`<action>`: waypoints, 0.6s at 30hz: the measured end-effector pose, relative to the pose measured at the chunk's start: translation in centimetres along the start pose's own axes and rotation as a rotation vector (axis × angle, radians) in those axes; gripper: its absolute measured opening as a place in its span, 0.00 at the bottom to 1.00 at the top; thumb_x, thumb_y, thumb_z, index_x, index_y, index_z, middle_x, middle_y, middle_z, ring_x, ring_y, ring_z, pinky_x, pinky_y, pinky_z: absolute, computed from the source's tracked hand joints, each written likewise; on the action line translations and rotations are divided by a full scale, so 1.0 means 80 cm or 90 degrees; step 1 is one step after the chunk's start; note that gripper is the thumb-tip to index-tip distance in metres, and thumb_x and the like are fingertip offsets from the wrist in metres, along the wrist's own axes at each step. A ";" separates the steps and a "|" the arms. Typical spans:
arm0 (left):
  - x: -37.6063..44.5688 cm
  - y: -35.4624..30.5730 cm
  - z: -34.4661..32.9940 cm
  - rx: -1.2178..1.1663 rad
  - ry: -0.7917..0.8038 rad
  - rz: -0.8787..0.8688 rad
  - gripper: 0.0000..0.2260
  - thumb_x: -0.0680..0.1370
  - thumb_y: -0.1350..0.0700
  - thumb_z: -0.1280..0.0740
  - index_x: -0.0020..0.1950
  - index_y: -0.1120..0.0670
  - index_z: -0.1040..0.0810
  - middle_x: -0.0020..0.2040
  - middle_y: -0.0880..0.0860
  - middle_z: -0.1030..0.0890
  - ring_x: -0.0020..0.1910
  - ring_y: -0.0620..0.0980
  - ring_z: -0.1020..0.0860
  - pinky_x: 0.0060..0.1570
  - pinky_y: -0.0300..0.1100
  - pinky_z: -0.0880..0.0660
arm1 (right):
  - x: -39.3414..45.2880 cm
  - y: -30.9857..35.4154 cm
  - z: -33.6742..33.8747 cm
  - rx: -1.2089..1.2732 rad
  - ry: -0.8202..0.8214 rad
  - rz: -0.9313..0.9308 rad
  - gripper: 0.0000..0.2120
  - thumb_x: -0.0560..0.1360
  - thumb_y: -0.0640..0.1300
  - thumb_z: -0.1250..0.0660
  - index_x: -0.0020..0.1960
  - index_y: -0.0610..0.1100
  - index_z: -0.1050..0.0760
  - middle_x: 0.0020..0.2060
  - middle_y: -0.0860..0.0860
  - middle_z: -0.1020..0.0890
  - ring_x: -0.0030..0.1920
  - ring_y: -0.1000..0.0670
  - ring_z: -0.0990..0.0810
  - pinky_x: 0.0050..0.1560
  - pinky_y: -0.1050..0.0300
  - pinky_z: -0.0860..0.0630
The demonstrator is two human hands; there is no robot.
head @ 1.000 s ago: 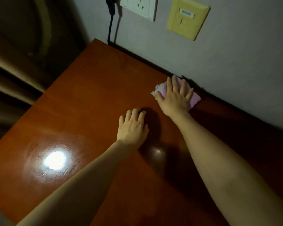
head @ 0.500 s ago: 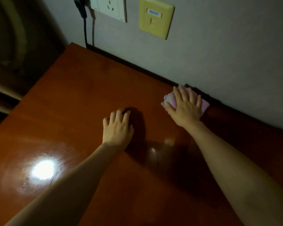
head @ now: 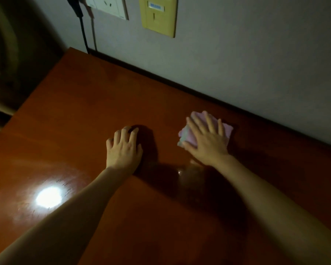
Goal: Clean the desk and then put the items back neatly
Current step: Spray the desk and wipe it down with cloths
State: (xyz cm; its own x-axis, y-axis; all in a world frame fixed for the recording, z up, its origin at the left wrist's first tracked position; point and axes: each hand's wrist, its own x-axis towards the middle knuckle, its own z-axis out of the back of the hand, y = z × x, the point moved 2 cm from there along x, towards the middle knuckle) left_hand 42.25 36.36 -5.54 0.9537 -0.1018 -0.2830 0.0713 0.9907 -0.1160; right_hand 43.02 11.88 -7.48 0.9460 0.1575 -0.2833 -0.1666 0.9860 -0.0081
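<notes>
I judge the wiping stage underway: no items show on the worktop (head: 69, 119), so putting them back remains. My left hand (head: 123, 148) rests on the wood, fingers loosely bent, holding nothing. Beyond, my right hand (head: 206, 139) presses flat, fingers spread, on the pink cloth (head: 227, 129) beneath its palm, the cloth's long axis lying roughly along the wall (head: 237, 54).

Glossy wooden desk (head: 69, 119); soft pink cloth (head: 226, 131).

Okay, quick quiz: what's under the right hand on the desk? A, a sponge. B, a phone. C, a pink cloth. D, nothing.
C: the right hand presses flat with spread fingers on a folded pink cloth lying on the wooden desk.
</notes>
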 end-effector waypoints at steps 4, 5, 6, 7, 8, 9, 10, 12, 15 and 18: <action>-0.012 -0.005 -0.007 -0.007 -0.001 0.002 0.23 0.81 0.48 0.47 0.76 0.52 0.44 0.74 0.54 0.41 0.73 0.54 0.44 0.68 0.52 0.44 | 0.045 -0.032 0.015 0.055 -0.031 -0.160 0.36 0.77 0.67 0.56 0.78 0.49 0.57 0.78 0.51 0.53 0.77 0.42 0.58 0.72 0.34 0.57; -0.017 -0.005 -0.009 -0.006 -0.007 0.002 0.23 0.81 0.48 0.47 0.76 0.52 0.43 0.74 0.54 0.41 0.72 0.55 0.44 0.68 0.52 0.44 | 0.058 -0.025 0.019 0.079 -0.039 -0.189 0.36 0.77 0.67 0.56 0.78 0.48 0.56 0.78 0.50 0.52 0.76 0.40 0.57 0.71 0.33 0.57; -0.022 -0.005 -0.012 -0.008 -0.014 0.005 0.23 0.81 0.48 0.47 0.75 0.52 0.42 0.74 0.54 0.40 0.72 0.55 0.43 0.68 0.52 0.44 | 0.070 -0.015 0.021 0.095 -0.046 -0.204 0.36 0.78 0.67 0.56 0.78 0.48 0.56 0.78 0.49 0.52 0.76 0.39 0.57 0.71 0.32 0.58; -0.026 -0.005 -0.014 -0.012 -0.019 0.009 0.23 0.81 0.48 0.46 0.75 0.52 0.42 0.74 0.54 0.40 0.72 0.55 0.43 0.68 0.52 0.44 | 0.079 -0.003 0.022 0.101 -0.048 -0.200 0.36 0.77 0.67 0.57 0.78 0.48 0.56 0.78 0.49 0.52 0.76 0.39 0.57 0.70 0.31 0.58; -0.030 -0.005 -0.016 -0.015 -0.020 0.012 0.23 0.81 0.48 0.46 0.75 0.52 0.42 0.73 0.54 0.40 0.72 0.55 0.43 0.68 0.52 0.44 | 0.083 0.014 0.024 0.099 -0.048 -0.181 0.36 0.77 0.67 0.56 0.78 0.47 0.57 0.78 0.49 0.53 0.76 0.38 0.58 0.70 0.31 0.58; -0.035 -0.005 -0.018 -0.017 -0.019 0.016 0.23 0.81 0.48 0.46 0.75 0.52 0.41 0.73 0.54 0.40 0.72 0.55 0.43 0.68 0.51 0.44 | 0.082 0.031 0.023 0.090 -0.046 -0.150 0.36 0.77 0.67 0.56 0.78 0.47 0.57 0.78 0.50 0.54 0.76 0.38 0.59 0.70 0.31 0.59; -0.040 -0.004 -0.019 -0.019 -0.020 0.021 0.23 0.81 0.48 0.46 0.75 0.52 0.41 0.74 0.54 0.40 0.72 0.55 0.43 0.68 0.51 0.44 | 0.074 0.050 0.020 0.076 -0.044 -0.109 0.36 0.77 0.67 0.55 0.78 0.48 0.57 0.78 0.50 0.55 0.76 0.39 0.60 0.70 0.31 0.59; -0.050 -0.001 -0.020 -0.018 -0.016 0.030 0.23 0.81 0.48 0.45 0.75 0.52 0.42 0.74 0.54 0.40 0.72 0.54 0.43 0.68 0.51 0.44 | 0.043 0.082 0.009 0.040 -0.041 -0.014 0.37 0.77 0.67 0.54 0.78 0.49 0.58 0.78 0.51 0.56 0.76 0.40 0.62 0.70 0.32 0.60; -0.064 0.004 -0.021 -0.012 -0.010 0.034 0.23 0.81 0.48 0.45 0.75 0.53 0.41 0.73 0.54 0.39 0.72 0.54 0.42 0.66 0.51 0.42 | -0.022 0.094 -0.012 -0.003 -0.040 0.114 0.37 0.76 0.68 0.55 0.78 0.50 0.59 0.77 0.52 0.57 0.76 0.42 0.62 0.71 0.35 0.61; -0.072 0.009 -0.020 -0.014 -0.006 0.029 0.23 0.81 0.48 0.46 0.75 0.53 0.42 0.73 0.54 0.40 0.72 0.54 0.42 0.67 0.51 0.42 | -0.060 0.045 -0.032 -0.023 -0.024 0.107 0.38 0.73 0.70 0.60 0.76 0.52 0.62 0.77 0.54 0.58 0.76 0.45 0.63 0.71 0.37 0.61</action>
State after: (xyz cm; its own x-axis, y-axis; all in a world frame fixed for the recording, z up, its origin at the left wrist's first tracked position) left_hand 36.35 37.51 -5.49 0.9584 -0.0564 -0.2797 0.0220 0.9919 -0.1248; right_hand 37.18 14.51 -8.62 0.9136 0.3226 -0.2476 -0.3327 0.9430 0.0014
